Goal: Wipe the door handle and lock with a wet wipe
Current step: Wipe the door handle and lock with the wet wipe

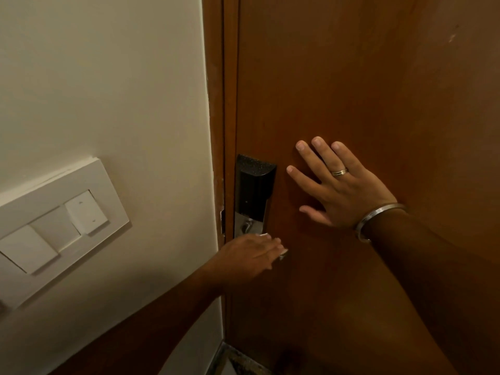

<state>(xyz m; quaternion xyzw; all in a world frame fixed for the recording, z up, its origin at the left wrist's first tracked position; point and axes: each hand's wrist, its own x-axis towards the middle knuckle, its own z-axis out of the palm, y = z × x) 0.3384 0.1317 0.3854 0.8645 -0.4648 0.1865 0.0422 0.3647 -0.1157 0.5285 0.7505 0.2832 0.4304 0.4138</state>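
Note:
A black and silver electronic lock [254, 190] is mounted on the left edge of the brown wooden door [351, 77]. Below it my left hand [251, 254] covers the lever handle, whose metal tip [282, 256] shows past my fingers. A bit of white wet wipe [263, 235] peeks out above the hand, pressed between hand and handle. My right hand [338, 185] lies flat on the door to the right of the lock, fingers spread, holding nothing. It wears a ring and a metal bangle.
A white switch plate [54, 226] with several rocker switches sits on the cream wall left of the wooden door frame [230, 77]. A strip of floor [238, 361] shows at the bottom by the frame.

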